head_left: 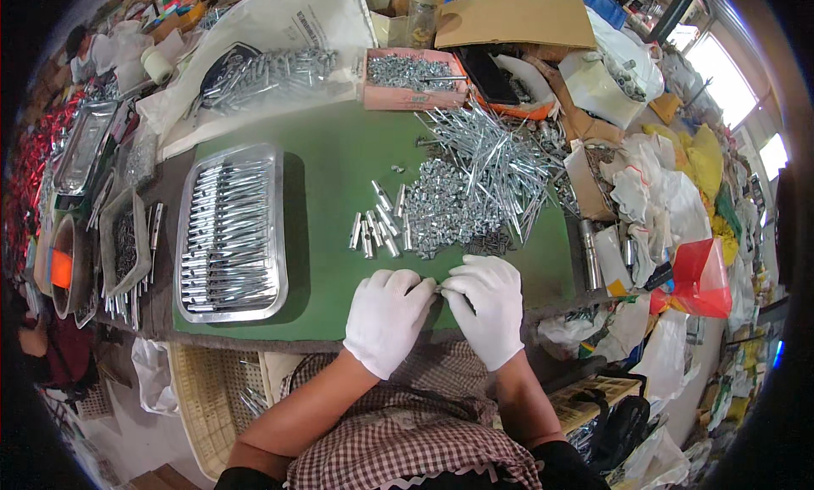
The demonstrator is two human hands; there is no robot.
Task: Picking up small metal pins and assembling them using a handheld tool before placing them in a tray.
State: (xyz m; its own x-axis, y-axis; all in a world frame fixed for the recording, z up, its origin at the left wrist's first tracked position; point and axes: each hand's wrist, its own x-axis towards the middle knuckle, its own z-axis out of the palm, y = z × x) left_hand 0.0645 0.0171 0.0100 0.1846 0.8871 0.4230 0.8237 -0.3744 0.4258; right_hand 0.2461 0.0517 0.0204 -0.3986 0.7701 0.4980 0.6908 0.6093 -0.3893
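The tray [231, 314] looks glossy metal, the gloves [386, 314] matt cloth.

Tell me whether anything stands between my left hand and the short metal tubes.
Nothing visible does: only the green work surface shows between your left hand and the short metal tubes lying just beyond it.

White daylight glares through 2 windows [721, 79] at upper right while fisheye edges curve into black.
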